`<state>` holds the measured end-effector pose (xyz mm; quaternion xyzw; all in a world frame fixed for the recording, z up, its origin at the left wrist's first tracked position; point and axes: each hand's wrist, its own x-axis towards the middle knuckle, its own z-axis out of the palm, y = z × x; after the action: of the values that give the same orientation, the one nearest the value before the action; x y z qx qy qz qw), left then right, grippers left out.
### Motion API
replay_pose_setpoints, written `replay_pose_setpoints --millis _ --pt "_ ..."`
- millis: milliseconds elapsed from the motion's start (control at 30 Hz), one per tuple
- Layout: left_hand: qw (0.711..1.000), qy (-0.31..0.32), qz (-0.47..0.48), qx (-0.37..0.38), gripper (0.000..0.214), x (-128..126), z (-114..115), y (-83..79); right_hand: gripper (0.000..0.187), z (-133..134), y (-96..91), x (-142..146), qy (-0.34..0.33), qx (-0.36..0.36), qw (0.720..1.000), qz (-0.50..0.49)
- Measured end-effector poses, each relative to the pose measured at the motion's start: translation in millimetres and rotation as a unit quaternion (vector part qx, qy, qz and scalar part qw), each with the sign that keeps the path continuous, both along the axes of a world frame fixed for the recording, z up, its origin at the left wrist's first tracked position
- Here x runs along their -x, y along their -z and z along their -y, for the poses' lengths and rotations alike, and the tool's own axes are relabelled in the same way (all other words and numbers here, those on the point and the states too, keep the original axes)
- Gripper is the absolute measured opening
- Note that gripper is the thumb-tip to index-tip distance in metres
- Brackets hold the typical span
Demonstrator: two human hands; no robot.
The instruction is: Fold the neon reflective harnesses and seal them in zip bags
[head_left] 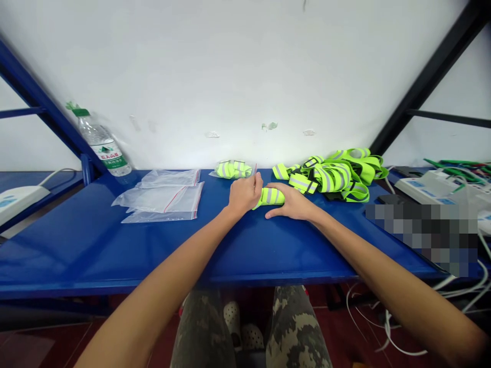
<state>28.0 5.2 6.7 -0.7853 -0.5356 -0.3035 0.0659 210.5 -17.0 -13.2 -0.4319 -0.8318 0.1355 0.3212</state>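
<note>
A rolled yellow-green reflective strap [271, 197] with silver bands lies between my two hands at the middle of the table. My left hand [245, 194] is closed at the strap's left end, and a thin red line like a zip bag's edge sticks up above its fingers; most of that bag is hidden. Curved round the right end of the strap is my right hand [293, 202], thumb toward me. Just behind, a clear bag with a folded reflective strap [233, 169] inside rests near the wall. A heap of loose reflective straps [333, 176] with black buckles lies to the right.
Flat clear zip bags [164, 197] with red seals overlap on the left of the blue table [153, 255]. A water bottle [105, 143] leans at the back left corner. At right are a power strip [422, 189], a pixelated dark object [425, 235] and cables.
</note>
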Motion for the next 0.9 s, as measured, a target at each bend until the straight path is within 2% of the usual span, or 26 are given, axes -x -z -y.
replay_pose_setpoints --millis 133,200,300,433,567,700,833,900 --pt "0.995 0.012 0.086 0.045 0.059 3.4 -11.7 -0.2 0.062 -7.2 -4.7 5.6 0.058 0.020 0.998 -0.016" --pt "0.988 0.024 0.130 0.073 0.059 8.0 -18.5 1.8 0.050 -12.2 -9.5 8.8 0.051 0.044 0.997 -0.026" --pt "0.978 0.038 0.179 0.098 0.056 16.2 -23.4 3.7 0.046 -18.1 -15.6 13.0 0.017 0.090 0.994 -0.059" --pt "0.977 0.042 0.207 0.028 0.042 20.9 -11.5 -2.9 0.045 -19.5 -17.3 16.7 -0.002 0.126 0.984 -0.127" --pt "0.983 0.094 0.153 -0.043 0.040 17.4 7.0 -12.5 0.043 -17.1 -13.9 17.8 -0.002 0.142 0.969 -0.200" --pt "0.976 0.063 0.185 -0.092 0.051 16.2 9.9 -13.5 0.048 -17.3 -8.8 18.7 0.014 0.180 0.939 -0.294" --pt "0.949 -0.004 0.288 -0.130 0.052 14.9 9.5 -9.9 0.056 -20.7 -5.5 21.8 0.031 0.198 0.880 -0.430" --pt "0.948 -0.026 0.294 -0.122 0.055 9.7 14.7 -6.8 0.056 -22.3 -6.0 23.9 0.058 0.182 0.851 -0.489"
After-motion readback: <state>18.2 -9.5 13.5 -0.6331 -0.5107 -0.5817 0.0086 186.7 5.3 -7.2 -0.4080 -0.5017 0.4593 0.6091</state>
